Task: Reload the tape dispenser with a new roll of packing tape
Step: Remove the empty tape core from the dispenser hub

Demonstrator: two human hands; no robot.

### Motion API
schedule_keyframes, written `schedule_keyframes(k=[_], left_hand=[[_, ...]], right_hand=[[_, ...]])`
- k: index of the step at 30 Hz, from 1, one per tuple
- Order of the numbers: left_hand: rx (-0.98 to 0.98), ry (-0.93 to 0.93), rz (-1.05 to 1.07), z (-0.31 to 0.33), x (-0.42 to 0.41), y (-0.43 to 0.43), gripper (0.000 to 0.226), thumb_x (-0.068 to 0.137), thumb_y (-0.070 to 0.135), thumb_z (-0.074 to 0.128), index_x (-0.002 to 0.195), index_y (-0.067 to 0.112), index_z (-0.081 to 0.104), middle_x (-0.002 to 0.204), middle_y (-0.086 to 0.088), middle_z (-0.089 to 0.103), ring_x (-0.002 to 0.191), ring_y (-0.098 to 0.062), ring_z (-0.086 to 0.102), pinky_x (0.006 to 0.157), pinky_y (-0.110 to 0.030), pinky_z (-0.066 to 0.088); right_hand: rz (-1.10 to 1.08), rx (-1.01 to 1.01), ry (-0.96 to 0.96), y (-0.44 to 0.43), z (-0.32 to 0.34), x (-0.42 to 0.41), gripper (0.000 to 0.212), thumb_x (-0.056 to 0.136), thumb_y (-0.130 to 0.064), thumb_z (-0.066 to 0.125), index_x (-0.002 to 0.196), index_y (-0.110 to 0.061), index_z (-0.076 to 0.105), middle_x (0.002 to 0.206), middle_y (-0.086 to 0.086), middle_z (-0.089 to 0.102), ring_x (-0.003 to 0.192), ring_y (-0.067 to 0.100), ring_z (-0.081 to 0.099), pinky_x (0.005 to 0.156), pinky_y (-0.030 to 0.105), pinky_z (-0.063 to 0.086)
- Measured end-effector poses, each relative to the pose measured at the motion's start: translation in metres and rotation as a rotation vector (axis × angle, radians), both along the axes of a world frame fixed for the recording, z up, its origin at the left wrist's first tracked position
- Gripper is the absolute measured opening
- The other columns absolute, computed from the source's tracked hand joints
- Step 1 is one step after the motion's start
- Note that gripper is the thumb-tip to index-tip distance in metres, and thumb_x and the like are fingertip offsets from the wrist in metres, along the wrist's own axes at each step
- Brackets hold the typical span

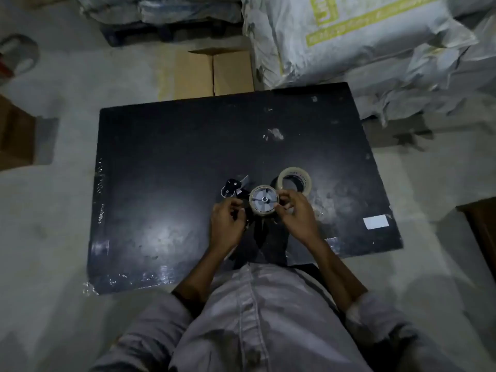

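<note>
Head: left hand (227,224), right hand (295,217) grip tape dispenser (264,201); black board (174,157) (sacks (349,36) behind).

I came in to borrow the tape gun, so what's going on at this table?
A person stands over the black table, working on the tape dispenser. Their left hand grips its body, while the right hand pinches the edge of the thin roll sitting on the dispenser's hub; it looks nearly used up. A fuller roll of clear tape lies on the table just beyond the right hand, not yet loaded.
</note>
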State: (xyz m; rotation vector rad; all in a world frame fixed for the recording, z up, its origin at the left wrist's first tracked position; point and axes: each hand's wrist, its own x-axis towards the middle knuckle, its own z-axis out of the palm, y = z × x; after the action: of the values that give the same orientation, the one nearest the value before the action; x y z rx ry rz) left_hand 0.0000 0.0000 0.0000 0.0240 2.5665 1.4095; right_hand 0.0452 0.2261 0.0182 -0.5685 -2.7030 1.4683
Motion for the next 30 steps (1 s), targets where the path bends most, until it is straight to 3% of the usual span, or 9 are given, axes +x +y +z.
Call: schedule_keyframes(k=[2,4,7,9,13,19,24,30], left_hand=[[-0.22,0.191,0.009,0.004,-0.003,0.001,0.02,0.093,0.035,0.065,0.111,0.029,0.072,0.11,0.01,0.072,0.115,-0.024,0.062,0.098,-0.046,0.05],[-0.346,0.346,-0.043,0.001,-0.008,-0.001,0.029,0.097,0.038,0.069,0.124,0.027,0.07,0.125,0.006,0.069,0.125,-0.029,0.054,0.1,-0.046,0.04],[-0.43,0.372,-0.246,-0.006,-0.031,-0.005,0.059,0.1,0.047,0.071,0.156,0.032,0.055,0.168,0.004,0.043,0.151,-0.029,0.037,0.118,-0.048,0.028],[-0.473,0.403,-0.394,-0.013,-0.044,-0.005,0.066,0.102,0.053,0.068,0.162,0.035,0.048,0.179,0.004,0.027,0.16,-0.031,0.029,0.123,-0.054,0.025],[-0.503,0.464,-0.56,-0.019,-0.057,0.002,0.059,0.104,0.057,0.063,0.157,0.033,0.058,0.18,0.002,0.026,0.163,-0.034,0.027,0.121,-0.061,0.028],[-0.58,0.485,-0.58,-0.026,-0.06,0.002,0.046,0.109,0.057,0.054,0.142,0.03,0.07,0.181,-0.003,0.022,0.164,-0.037,0.024,0.124,-0.062,0.024],[-0.507,0.514,-0.542,-0.026,-0.061,0.003,0.04,0.105,0.052,0.061,0.132,0.027,0.074,0.17,-0.007,0.044,0.153,-0.036,0.04,0.117,-0.057,0.03],[-0.427,0.521,-0.541,-0.025,-0.072,0.003,0.035,0.098,0.056,0.068,0.117,0.028,0.079,0.154,-0.003,0.057,0.139,-0.033,0.047,0.108,-0.05,0.034]], right_hand=[[0.031,0.028,-0.062,0.0,0.001,-0.009,0.039,0.102,-0.028,0.081,0.139,-0.027,0.07,0.135,0.001,0.067,0.103,0.012,0.07,0.091,0.031,0.059],[0.059,0.058,-0.088,-0.004,-0.002,-0.013,0.041,0.101,-0.028,0.081,0.141,-0.024,0.069,0.137,0.004,0.063,0.112,0.017,0.069,0.097,0.037,0.062],[0.089,0.099,-0.1,-0.012,-0.006,-0.017,0.048,0.101,-0.031,0.079,0.146,-0.025,0.065,0.142,0.006,0.058,0.12,0.027,0.068,0.1,0.047,0.062],[0.12,0.124,-0.13,-0.016,-0.006,-0.02,0.053,0.102,-0.029,0.078,0.152,-0.022,0.062,0.145,0.01,0.059,0.129,0.032,0.064,0.105,0.045,0.057],[0.136,0.171,-0.138,-0.021,-0.009,-0.026,0.055,0.107,-0.029,0.073,0.158,-0.015,0.059,0.151,0.012,0.061,0.138,0.034,0.06,0.109,0.045,0.053],[0.195,0.12,-0.148,-0.025,-0.015,-0.039,0.052,0.113,-0.019,0.064,0.161,-0.003,0.055,0.155,0.02,0.055,0.141,0.036,0.058,0.116,0.04,0.047],[0.205,0.113,-0.113,-0.024,-0.023,-0.044,0.047,0.109,-0.012,0.069,0.155,-0.008,0.063,0.149,0.015,0.06,0.137,0.034,0.062,0.116,0.042,0.051],[0.224,0.087,-0.096,-0.021,-0.022,-0.045,0.048,0.102,-0.007,0.077,0.149,-0.011,0.068,0.144,0.01,0.065,0.132,0.028,0.064,0.11,0.032,0.052]])
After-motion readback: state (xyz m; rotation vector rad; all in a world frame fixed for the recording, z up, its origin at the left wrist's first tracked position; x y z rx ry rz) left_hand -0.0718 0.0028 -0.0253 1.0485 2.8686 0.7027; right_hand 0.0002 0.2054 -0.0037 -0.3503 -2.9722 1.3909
